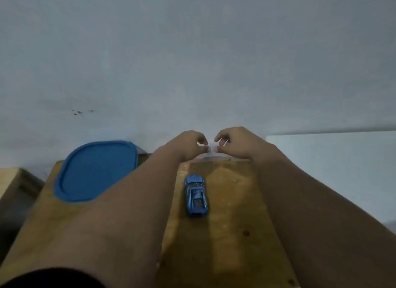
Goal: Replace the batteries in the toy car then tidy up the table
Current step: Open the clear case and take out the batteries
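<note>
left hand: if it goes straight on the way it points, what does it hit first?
The left hand likely meets the right hand first; they nearly touch. Behind them is the wall. Depth unclear.

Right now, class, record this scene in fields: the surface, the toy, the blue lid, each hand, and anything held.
surface: brown wooden table
toy: small blue toy car, upright on the table between the forearms, untouched
lid: blue rounded-rectangular plastic lid, on the table's far left
left hand: fingers curled, above the table's far edge
right hand: fingers curled, fingertips near the left hand's
held: too blurred to tell
</note>
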